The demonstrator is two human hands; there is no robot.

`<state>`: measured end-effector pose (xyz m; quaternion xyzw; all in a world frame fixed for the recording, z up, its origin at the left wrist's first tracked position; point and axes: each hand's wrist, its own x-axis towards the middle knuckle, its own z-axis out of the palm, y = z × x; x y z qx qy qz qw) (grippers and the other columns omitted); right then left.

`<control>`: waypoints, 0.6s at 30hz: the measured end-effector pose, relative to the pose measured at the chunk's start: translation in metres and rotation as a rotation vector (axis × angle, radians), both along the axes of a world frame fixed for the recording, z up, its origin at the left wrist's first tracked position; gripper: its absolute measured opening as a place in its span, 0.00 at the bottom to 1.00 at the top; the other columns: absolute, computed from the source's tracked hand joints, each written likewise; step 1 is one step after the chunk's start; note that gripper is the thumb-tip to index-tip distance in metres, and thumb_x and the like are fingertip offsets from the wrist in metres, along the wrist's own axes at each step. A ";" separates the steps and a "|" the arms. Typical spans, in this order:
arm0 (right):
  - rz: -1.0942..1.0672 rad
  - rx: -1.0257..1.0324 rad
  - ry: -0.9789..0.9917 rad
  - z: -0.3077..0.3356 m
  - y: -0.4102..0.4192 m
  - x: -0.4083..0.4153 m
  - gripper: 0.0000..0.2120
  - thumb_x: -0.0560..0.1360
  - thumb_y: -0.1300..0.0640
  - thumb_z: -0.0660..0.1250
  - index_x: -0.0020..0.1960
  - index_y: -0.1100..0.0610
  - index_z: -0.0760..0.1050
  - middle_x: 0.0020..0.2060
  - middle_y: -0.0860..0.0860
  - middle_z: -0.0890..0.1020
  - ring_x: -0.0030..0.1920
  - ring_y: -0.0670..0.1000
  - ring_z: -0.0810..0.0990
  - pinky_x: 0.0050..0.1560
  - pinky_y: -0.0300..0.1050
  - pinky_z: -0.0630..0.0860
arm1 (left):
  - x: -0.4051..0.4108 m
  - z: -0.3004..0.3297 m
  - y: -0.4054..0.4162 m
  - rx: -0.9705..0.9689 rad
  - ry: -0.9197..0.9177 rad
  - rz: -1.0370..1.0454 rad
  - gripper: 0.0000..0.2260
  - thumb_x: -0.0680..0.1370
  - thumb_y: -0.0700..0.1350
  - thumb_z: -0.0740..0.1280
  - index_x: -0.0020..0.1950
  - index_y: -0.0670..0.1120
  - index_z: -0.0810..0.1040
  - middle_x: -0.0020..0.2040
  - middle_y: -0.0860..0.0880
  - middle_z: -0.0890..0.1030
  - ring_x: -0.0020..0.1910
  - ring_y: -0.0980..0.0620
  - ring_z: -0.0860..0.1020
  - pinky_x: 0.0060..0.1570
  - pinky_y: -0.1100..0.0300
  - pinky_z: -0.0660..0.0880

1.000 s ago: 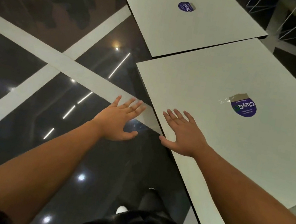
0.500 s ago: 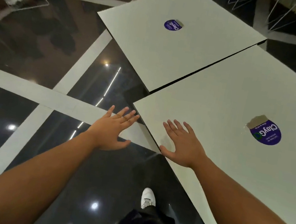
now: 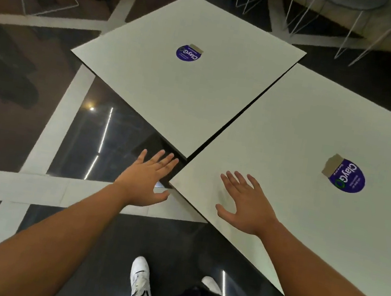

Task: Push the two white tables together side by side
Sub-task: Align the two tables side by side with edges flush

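Fingers of left hand (image 3: 144, 183) and right hand (image 3: 244, 204) splayed, empty; near table (image 3: 309, 119) cropped rightward.

I am seeing the far surface (image 3: 163, 86) lying in the upper centre, the near surface (image 3: 307, 129) sitting to its right, edges nearly meeting. Each is carrying a sticker (image 3: 188, 52). Chairs (image 3: 349, 24) are standing behind, along the top.

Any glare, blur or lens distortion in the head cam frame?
Head view: ceiling lights glare off the glossy dark floor; wide-angle lens bows the right table edge; chairs at top look soft; both tables evenly lit, stickers readable.
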<state>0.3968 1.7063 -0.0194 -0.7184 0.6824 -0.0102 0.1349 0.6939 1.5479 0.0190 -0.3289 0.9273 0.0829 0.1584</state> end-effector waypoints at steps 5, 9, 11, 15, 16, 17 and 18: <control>-0.125 -0.013 -0.005 0.000 -0.017 0.049 0.40 0.78 0.30 0.48 0.85 0.49 0.47 0.83 0.48 0.54 0.83 0.49 0.48 0.80 0.48 0.33 | 0.028 -0.002 -0.054 0.024 0.007 -0.089 0.39 0.82 0.65 0.55 0.85 0.53 0.38 0.85 0.53 0.42 0.83 0.50 0.38 0.81 0.41 0.37; -0.238 -0.014 -0.029 -0.001 -0.018 0.085 0.40 0.79 0.31 0.49 0.85 0.47 0.45 0.83 0.46 0.50 0.83 0.47 0.45 0.77 0.45 0.29 | 0.058 -0.005 -0.099 0.066 0.050 -0.004 0.38 0.83 0.65 0.56 0.85 0.52 0.41 0.85 0.52 0.45 0.84 0.50 0.42 0.81 0.39 0.42; -0.294 0.007 -0.041 -0.004 -0.009 0.094 0.39 0.80 0.32 0.50 0.85 0.47 0.45 0.83 0.46 0.50 0.83 0.46 0.45 0.78 0.46 0.30 | 0.069 -0.012 -0.118 0.122 0.092 0.112 0.38 0.83 0.64 0.57 0.86 0.51 0.43 0.86 0.51 0.47 0.84 0.48 0.44 0.81 0.38 0.44; -0.403 0.064 -0.030 -0.010 0.010 0.098 0.38 0.80 0.32 0.50 0.85 0.48 0.45 0.83 0.46 0.50 0.82 0.46 0.44 0.80 0.48 0.33 | 0.073 -0.031 -0.147 0.231 0.175 0.346 0.37 0.83 0.64 0.59 0.86 0.50 0.46 0.86 0.49 0.51 0.84 0.47 0.48 0.80 0.39 0.46; -0.428 0.078 -0.031 -0.013 0.014 0.097 0.39 0.80 0.32 0.49 0.85 0.48 0.45 0.83 0.46 0.50 0.82 0.46 0.44 0.80 0.48 0.33 | 0.071 -0.036 -0.151 0.246 0.179 0.380 0.37 0.83 0.64 0.59 0.86 0.50 0.47 0.86 0.48 0.52 0.84 0.46 0.49 0.80 0.39 0.47; -0.449 0.085 -0.031 -0.015 0.017 0.095 0.39 0.80 0.32 0.49 0.85 0.48 0.45 0.83 0.46 0.50 0.82 0.46 0.44 0.79 0.47 0.32 | 0.066 -0.041 -0.154 0.263 0.179 0.406 0.37 0.83 0.64 0.59 0.86 0.51 0.47 0.85 0.47 0.53 0.84 0.45 0.50 0.80 0.39 0.49; -0.468 0.088 -0.029 -0.018 0.020 0.093 0.38 0.80 0.32 0.49 0.85 0.48 0.45 0.83 0.46 0.50 0.82 0.46 0.44 0.79 0.47 0.32 | 0.060 -0.046 -0.157 0.286 0.179 0.434 0.37 0.83 0.65 0.59 0.86 0.51 0.47 0.85 0.46 0.54 0.84 0.42 0.53 0.80 0.38 0.52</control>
